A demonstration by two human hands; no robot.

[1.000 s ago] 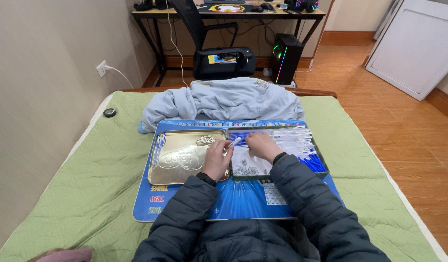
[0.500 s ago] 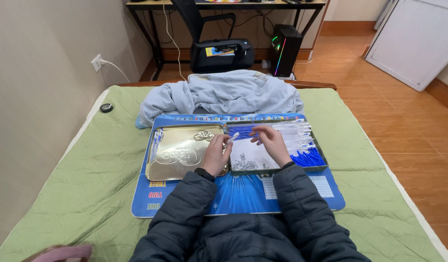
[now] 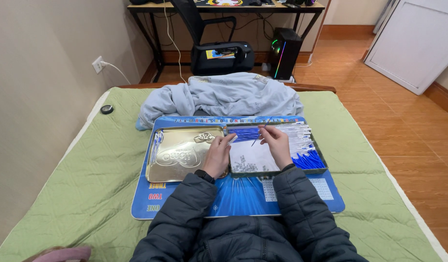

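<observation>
A rectangular tin box (image 3: 322,169) lies open on a blue mat (image 3: 243,196) on the bed. Inside are bundles of thin blue sticks (image 3: 244,133) and white sticks (image 3: 296,136). The gold tin lid (image 3: 182,154) rests to its left. My left hand (image 3: 219,155) lies at the box's left edge, fingertips near the blue sticks. My right hand (image 3: 276,144) pinches a thin blue stick (image 3: 259,136) over the box's middle. Dark padded sleeves cover both arms.
A crumpled pale blue blanket (image 3: 221,97) lies beyond the mat. The bed has a green quilted cover (image 3: 88,184); a small black round object (image 3: 107,109) sits near the wall. A desk, an office chair (image 3: 219,48) and a computer tower (image 3: 284,51) stand further off.
My right hand has lifted from the white sticks toward the box's middle, now holding a thin stick. The left hand has shifted slightly right to the box edge.
</observation>
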